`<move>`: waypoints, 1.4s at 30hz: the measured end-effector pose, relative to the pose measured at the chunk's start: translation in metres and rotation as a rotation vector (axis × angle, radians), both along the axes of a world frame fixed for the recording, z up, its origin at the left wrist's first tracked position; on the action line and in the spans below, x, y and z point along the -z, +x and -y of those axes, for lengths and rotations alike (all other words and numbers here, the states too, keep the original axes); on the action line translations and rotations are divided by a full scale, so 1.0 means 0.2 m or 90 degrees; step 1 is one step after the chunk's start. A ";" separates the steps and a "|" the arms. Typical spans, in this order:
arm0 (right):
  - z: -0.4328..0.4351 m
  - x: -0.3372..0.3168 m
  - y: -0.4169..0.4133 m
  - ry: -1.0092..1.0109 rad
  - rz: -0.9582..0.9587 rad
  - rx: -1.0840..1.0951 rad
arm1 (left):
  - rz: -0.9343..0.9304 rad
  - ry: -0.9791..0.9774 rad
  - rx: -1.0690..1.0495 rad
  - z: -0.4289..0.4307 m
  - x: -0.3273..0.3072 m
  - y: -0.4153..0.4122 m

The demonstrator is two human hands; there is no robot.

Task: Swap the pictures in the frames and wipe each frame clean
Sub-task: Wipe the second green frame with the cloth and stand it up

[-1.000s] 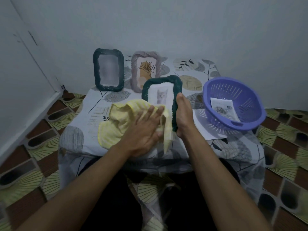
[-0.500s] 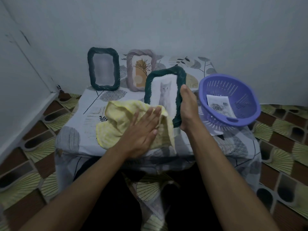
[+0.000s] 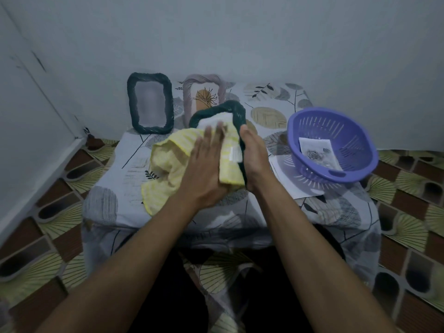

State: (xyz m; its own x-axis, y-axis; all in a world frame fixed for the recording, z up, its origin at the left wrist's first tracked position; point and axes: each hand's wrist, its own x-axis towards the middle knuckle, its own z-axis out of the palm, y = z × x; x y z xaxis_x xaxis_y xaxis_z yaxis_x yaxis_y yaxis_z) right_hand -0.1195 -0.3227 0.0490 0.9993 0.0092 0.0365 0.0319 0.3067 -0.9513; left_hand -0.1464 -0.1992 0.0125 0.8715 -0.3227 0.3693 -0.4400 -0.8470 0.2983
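Low bench (image 3: 113, 188) with a leaf-print cover, pushed up against a grey wall. At the back a second green frame (image 3: 131, 104) stands upright, and just right of it is a pinkish frame (image 3: 188, 92) with a plant drawing in it. Over on the right sits a purple basket (image 3: 292, 131) with a printed picture (image 3: 317, 152) lying inside, and the basket is on a white sheet of paper (image 3: 288, 186).

The dark green frame (image 3: 230, 111) being wiped is up front in the middle, tilted, and it blocks the lower part of the pinkish frame. A yellow cloth (image 3: 168, 162) covers most of its front, so only a strip of white shows near the top. Can't tell if its bottom edge touches the bench.

Left grip (image 3: 206, 167) is flat, fingers straight, pressing the cloth against the frame's front. Right grip (image 3: 253, 159) is clamped on the frame's right edge, thumb on the rim.
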 end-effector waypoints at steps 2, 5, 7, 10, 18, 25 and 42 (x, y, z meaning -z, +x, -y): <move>0.04 -0.01 0.02 0.003 0.010 0.022 | 0.050 0.030 0.054 0.00 0.10 -0.08; 0.08 0.01 0.02 0.008 0.003 0.032 | 0.023 -0.003 0.002 -0.07 0.16 -0.10; 0.08 0.02 0.00 0.021 0.001 0.007 | -0.015 -0.056 -0.049 -0.11 0.12 -0.06; 0.02 0.05 -0.07 0.017 -0.019 -0.045 | -0.036 -0.180 -0.138 -0.14 -0.02 0.03; 0.01 0.00 -0.06 0.058 -0.021 0.029 | -0.078 -0.188 -0.101 -0.02 -0.09 -0.01; 0.11 -0.04 -0.03 0.103 -0.011 0.065 | -0.025 -0.037 0.081 -0.12 0.12 0.00; 0.15 0.02 -0.02 0.109 -0.046 0.052 | -0.152 -0.217 0.103 -0.06 0.08 -0.04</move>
